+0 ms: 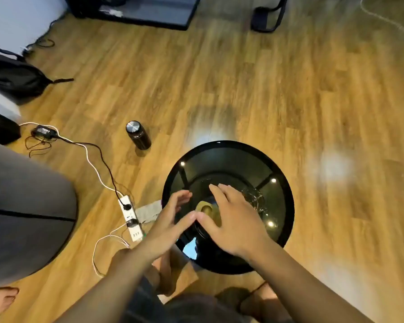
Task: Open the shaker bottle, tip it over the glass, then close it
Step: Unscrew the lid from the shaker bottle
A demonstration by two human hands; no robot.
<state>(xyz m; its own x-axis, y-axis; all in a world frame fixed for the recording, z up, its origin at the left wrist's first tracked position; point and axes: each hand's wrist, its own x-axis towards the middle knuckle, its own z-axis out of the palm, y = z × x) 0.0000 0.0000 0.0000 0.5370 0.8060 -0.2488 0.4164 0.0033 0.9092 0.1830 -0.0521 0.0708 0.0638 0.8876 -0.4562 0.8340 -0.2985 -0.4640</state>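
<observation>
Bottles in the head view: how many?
2. One dark bottle with a metal cap stands on the floor, left of the round black table. The shaker bottle sits on the table, mostly covered by both hands. Others could be hidden.
</observation>
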